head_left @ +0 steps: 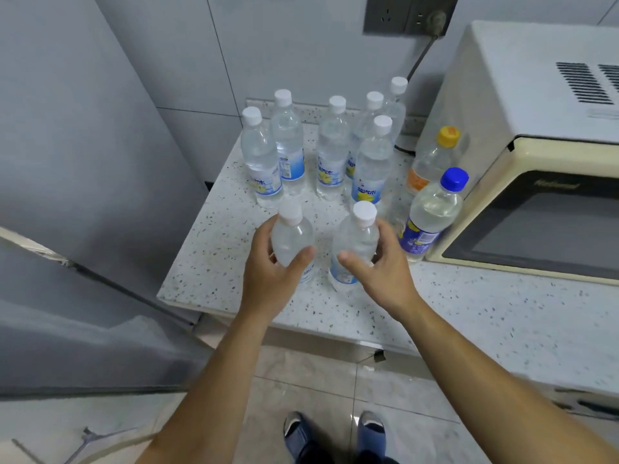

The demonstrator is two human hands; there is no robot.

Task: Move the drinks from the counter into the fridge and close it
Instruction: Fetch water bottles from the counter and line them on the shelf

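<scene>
Several clear white-capped drink bottles (pixel 330 152) stand at the back of the speckled counter (pixel 214 262). At the front, my left hand (pixel 271 272) is wrapped around one white-capped bottle (pixel 290 234), and my right hand (pixel 382 266) is wrapped around another (pixel 358 236). Both bottles are upright at the counter surface; I cannot tell whether they are lifted. A blue-capped bottle (pixel 432 212) and a yellow-capped bottle (pixel 435 155) stand to the right, by the microwave. The grey fridge (pixel 83 162) stands on the left, its door (pixel 67 329) swung open toward me.
A cream microwave (pixel 536 162) fills the counter's right side, with its cable running to a wall socket (pixel 408 15). The tiled floor and my shoes (pixel 335 433) lie below. The fridge door's edge reaches close to the counter's front left corner.
</scene>
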